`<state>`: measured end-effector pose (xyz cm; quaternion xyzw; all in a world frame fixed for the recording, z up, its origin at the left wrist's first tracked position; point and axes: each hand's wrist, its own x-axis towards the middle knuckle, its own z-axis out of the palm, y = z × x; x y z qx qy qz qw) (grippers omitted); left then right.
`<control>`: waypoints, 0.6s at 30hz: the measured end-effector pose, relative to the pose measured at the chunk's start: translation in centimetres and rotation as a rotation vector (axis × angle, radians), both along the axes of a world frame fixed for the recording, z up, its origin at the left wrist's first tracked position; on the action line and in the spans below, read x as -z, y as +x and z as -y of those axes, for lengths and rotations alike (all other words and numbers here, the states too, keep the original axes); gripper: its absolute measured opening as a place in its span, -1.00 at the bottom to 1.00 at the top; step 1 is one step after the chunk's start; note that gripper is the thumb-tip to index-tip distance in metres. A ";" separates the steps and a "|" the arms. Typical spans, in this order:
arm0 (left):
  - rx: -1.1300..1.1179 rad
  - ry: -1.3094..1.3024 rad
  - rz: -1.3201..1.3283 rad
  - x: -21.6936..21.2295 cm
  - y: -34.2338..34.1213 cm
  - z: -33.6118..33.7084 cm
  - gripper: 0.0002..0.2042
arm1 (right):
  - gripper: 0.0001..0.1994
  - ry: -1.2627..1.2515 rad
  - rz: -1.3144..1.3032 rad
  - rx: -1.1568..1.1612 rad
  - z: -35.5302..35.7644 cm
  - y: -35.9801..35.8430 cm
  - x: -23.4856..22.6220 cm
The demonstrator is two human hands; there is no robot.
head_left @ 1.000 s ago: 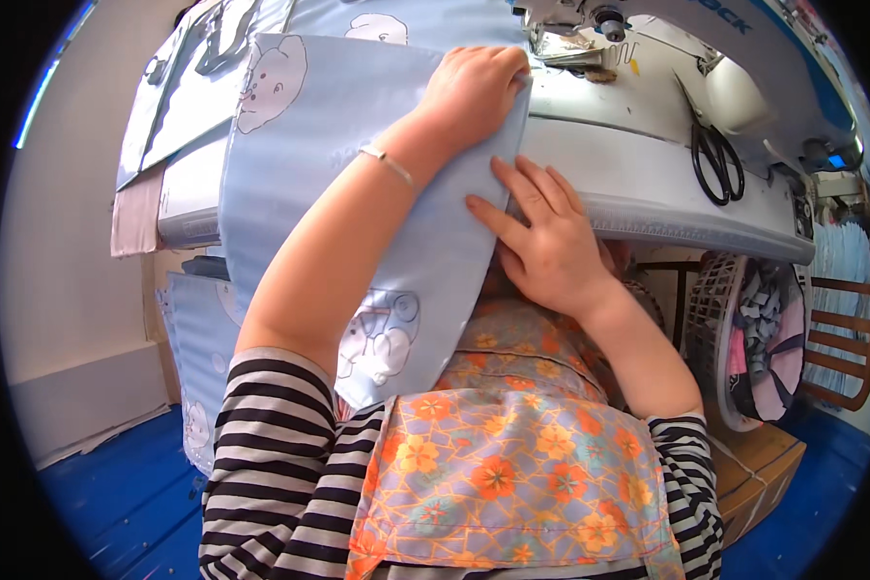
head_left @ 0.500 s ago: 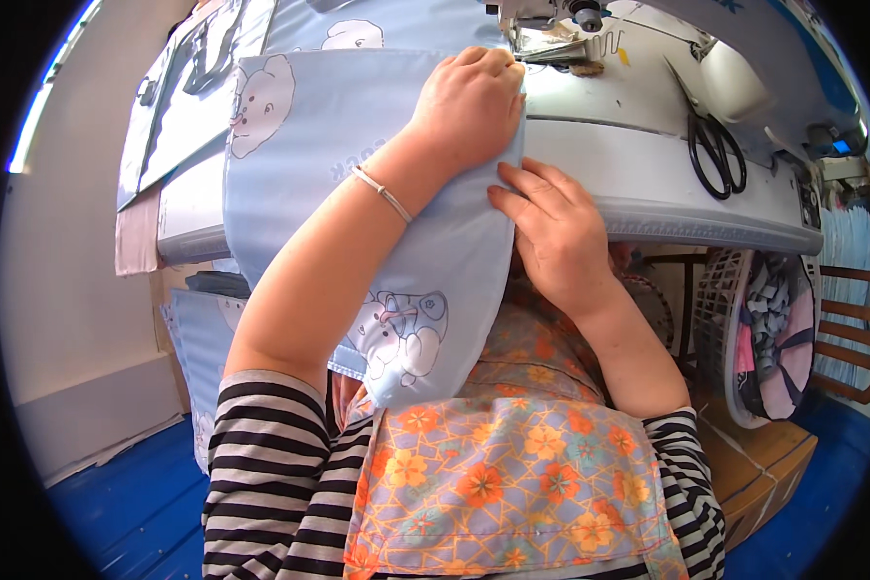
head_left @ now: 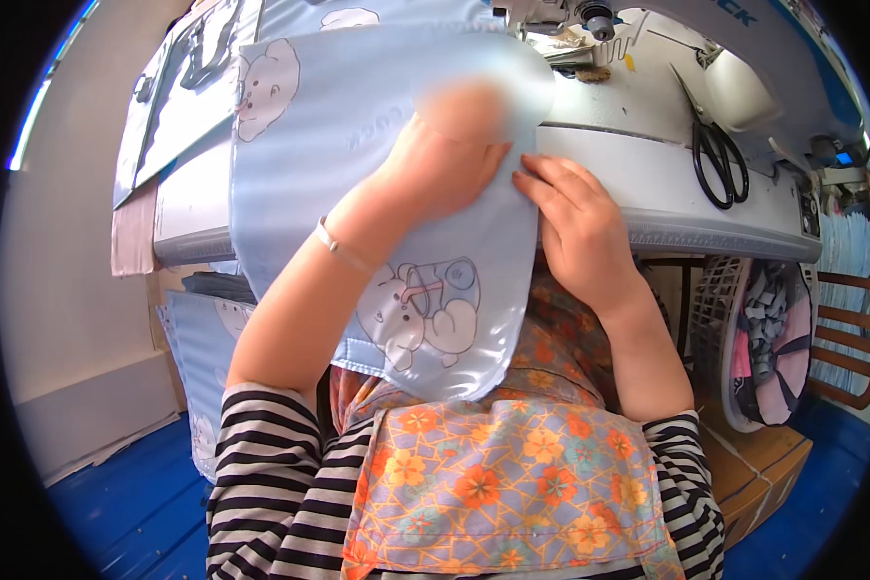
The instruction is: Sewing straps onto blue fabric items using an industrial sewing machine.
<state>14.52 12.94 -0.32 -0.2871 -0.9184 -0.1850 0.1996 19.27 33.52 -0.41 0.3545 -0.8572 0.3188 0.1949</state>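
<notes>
While pale-blue printed cloth (head_left: 454,242) hung over the white table (head_left: 609,174), my left hand (head_left: 449,159) lay atop, fingers blurred; my right hand (head_left: 585,227) met the cloth's right edge; grips: I couldn't tell. Step, I judged: edge handling; next move needed flat cloth.

Black-handled scissors (head_left: 707,132) lie near the right edge of the white surface (head_left: 657,174), blades toward its far edge; pink cloth (head_left: 135,232) hangs at its left edge. Below its front right corner: lattice plastic basket (head_left: 713,314) containing fabric scraps (head_left: 766,314), cardboard box (head_left: 744,469), brown slatted frame (head_left: 847,335).

L hand (head_left: 447,159) blurred (far end); sewing mach. (head_left: 793,58) cut off at top.
</notes>
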 end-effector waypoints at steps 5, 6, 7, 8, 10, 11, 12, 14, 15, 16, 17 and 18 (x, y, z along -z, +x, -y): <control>0.047 -0.022 0.217 -2.3 6.8 1.7 -0.53 | -0.62 0.015 -0.014 -0.029 -0.9 1.0 0.2; 0.061 -0.040 0.257 -2.5 8.0 2.0 -0.49 | -0.61 0.012 -0.008 -0.027 -1.1 1.0 0.2; 0.076 -0.058 0.297 -2.7 9.2 2.4 -0.44 | -0.61 0.009 -0.001 -0.025 -1.2 1.0 0.3; 0.076 -0.055 0.299 -3.1 10.3 2.7 -0.44 | -0.61 0.012 0.000 -0.026 -1.3 0.9 0.3; 0.144 -0.070 0.422 -4.1 12.2 3.3 -0.31 | -0.61 0.006 0.004 -0.036 -1.4 0.8 0.3; 0.151 -0.086 0.460 -3.9 13.1 3.7 -0.18 | -0.61 0.006 0.005 -0.038 -1.5 0.7 0.3; 0.148 -0.084 0.461 -3.8 13.6 3.9 -0.18 | -0.61 0.006 0.004 -0.043 -1.6 0.6 0.2; 0.025 -0.199 0.445 -3.8 14.2 4.4 -0.12 | -0.62 0.008 0.004 -0.052 -1.6 0.4 0.1; 0.003 -0.238 0.441 -3.9 14.1 4.8 -0.12 | -0.63 0.006 0.000 -0.048 -1.5 0.3 0.1; 0.000 -0.235 0.443 -3.9 13.9 5.2 -0.12 | -0.63 0.005 -0.005 -0.045 -1.4 0.3 0.1; -0.043 -0.269 0.407 -3.7 13.7 5.6 -0.15 | -0.63 0.007 -0.005 -0.048 -1.3 0.2 0.1; -0.087 -0.304 0.372 -3.6 13.5 5.9 -0.17 | -0.64 0.009 -0.010 -0.042 -1.2 0.2 0.2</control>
